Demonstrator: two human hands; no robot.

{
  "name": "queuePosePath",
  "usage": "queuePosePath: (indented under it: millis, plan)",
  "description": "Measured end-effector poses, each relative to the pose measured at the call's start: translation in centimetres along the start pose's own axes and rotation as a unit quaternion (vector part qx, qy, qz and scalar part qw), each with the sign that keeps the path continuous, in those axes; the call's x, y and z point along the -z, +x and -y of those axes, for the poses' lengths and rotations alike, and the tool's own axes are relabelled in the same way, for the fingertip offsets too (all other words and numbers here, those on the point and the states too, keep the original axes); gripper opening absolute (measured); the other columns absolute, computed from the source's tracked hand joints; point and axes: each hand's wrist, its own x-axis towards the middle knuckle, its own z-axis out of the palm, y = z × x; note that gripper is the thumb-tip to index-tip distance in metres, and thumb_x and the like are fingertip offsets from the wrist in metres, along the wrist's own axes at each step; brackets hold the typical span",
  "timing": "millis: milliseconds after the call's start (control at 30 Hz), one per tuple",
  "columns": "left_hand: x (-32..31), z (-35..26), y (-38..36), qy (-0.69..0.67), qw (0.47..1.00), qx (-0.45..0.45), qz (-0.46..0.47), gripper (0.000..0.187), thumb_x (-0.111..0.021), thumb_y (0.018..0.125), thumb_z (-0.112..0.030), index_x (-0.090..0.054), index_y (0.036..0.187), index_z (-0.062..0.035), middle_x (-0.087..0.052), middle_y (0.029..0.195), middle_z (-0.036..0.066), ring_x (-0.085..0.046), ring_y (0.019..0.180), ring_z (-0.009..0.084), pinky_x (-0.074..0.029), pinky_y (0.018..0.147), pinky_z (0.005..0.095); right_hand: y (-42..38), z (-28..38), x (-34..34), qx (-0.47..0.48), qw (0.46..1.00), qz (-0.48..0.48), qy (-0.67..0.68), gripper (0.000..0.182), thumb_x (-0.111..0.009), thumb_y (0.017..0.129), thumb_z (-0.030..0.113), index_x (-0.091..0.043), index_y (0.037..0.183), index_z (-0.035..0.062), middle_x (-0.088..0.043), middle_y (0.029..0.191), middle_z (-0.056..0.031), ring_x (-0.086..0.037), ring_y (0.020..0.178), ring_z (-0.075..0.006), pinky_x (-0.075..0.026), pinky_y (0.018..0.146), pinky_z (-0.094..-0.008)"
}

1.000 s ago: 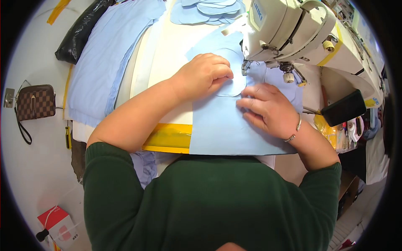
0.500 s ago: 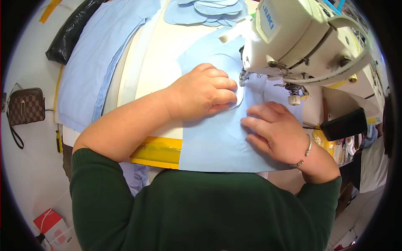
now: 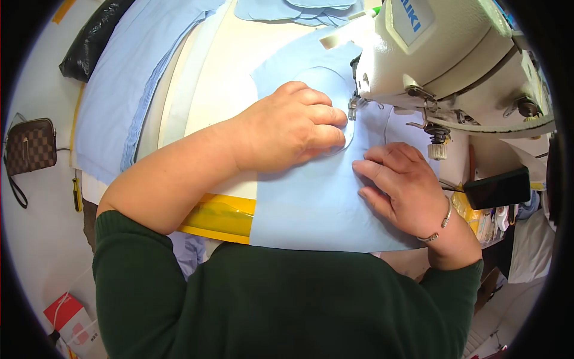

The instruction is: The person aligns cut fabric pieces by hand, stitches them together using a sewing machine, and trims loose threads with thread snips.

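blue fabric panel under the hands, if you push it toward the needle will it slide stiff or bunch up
The blue fabric panel looks thin and floppy: its near edge droops over the table edge, so it would probably bunch unless held flat, as the left hand and right hand press it. It seems light and likely slides easily on the smooth tabletop.

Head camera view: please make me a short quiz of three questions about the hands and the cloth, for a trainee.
1. True or false: the left hand rests on the rounded patch, curled.
2. Which hand wears the bracelet? A) left B) right
3. Fill in: the right hand lies flat on the blue ____ beside the sewing machine.

Key: 1 true; 2 B; 3 fabric.
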Motion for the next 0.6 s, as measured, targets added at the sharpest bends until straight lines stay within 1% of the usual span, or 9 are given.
queuePosePath:
  millis: [200,267,400,467,500,567,600]
  plan:
    - [-0.1,0.1,0.2,0.023,1.0,0.01,-0.003,0.018,-0.066,0.086,-0.02,-0.068,0.103,-0.0159,-0.064,0.117,0.001,-0.056,0.114,0.0236,-0.039,0.099,0.0405,0.1,-0.1,0.0,-0.001,1.0,-0.003,0.005,0.038,-0.074,0.073,0.014,-0.065,0.11,0.0097,-0.061,0.107,-0.0063,-0.057,0.098,-0.0287,-0.046,0.088,-0.0398]
    - [-0.1,0.2,0.3,0.023,1.0,0.008,-0.02,0.026,-0.072,0.079,-0.012,-0.068,0.105,-0.0154,-0.063,0.118,0.001,-0.056,0.112,0.0243,-0.04,0.098,0.0407,0.2,-0.2,0.0,-0.002,1.0,-0.002,0.008,0.038,-0.074,0.073,0.014,-0.065,0.109,0.0096,-0.061,0.108,-0.0065,-0.058,0.098,-0.0287,-0.046,0.088,-0.0398]
    - [-0.1,0.4,0.5,0.02,1.0,0.018,-0.012,0.025,-0.072,0.079,-0.011,-0.068,0.104,-0.0152,-0.064,0.118,0.001,-0.056,0.113,0.0246,-0.041,0.098,0.0406,0.3,-0.6,-0.4,0.01,0.999,-0.032,-0.006,0.038,-0.074,0.072,0.013,-0.064,0.109,0.0092,-0.06,0.11,-0.0072,-0.058,0.099,-0.0294,-0.047,0.088,-0.0402]
    - [-0.2,0.7,0.4,0.038,0.999,0.001,-0.034,0.015,-0.065,0.086,-0.018,-0.069,0.099,-0.0137,-0.065,0.115,0.001,-0.057,0.112,0.0234,-0.043,0.096,0.0403,0.3,-0.6,-0.3,0.017,0.999,-0.038,-0.016,0.038,-0.074,0.072,0.012,-0.064,0.109,0.0091,-0.06,0.11,-0.0074,-0.058,0.099,-0.0297,-0.047,0.089,-0.0406]
    - [-0.1,0.9,0.4,0.039,0.999,0.003,-0.036,0.015,-0.065,0.086,-0.018,-0.069,0.099,-0.0137,-0.065,0.115,0.001,-0.057,0.112,0.0234,-0.043,0.096,0.0403,0.3,-0.5,-0.2,0.021,0.999,-0.045,-0.02,0.038,-0.074,0.072,0.012,-0.064,0.109,0.0091,-0.06,0.11,-0.0075,-0.058,0.099,-0.03,-0.047,0.089,-0.0404]
    - [0.2,1.3,0.3,0.008,0.999,-0.032,-0.001,0.017,-0.064,0.083,-0.014,-0.069,0.099,-0.0129,-0.066,0.114,0.001,-0.058,0.111,0.0226,-0.044,0.095,0.0388,0.1,-0.3,-0.1,0.027,0.998,-0.051,-0.023,0.038,-0.075,0.072,0.012,-0.064,0.109,0.009,-0.06,0.11,-0.0077,-0.058,0.099,-0.0302,-0.047,0.089,-0.0402]
    - [0.3,1.4,0.4,0.009,1.0,-0.03,-0.003,0.017,-0.064,0.083,-0.014,-0.069,0.099,-0.0129,-0.066,0.114,0.001,-0.058,0.111,0.0226,-0.044,0.095,0.0388,-0.1,-0.1,0.0,0.003,0.999,-0.03,-0.024,0.038,-0.075,0.072,0.012,-0.065,0.109,0.009,-0.06,0.111,-0.008,-0.058,0.099,-0.0305,-0.048,0.088,-0.0398]
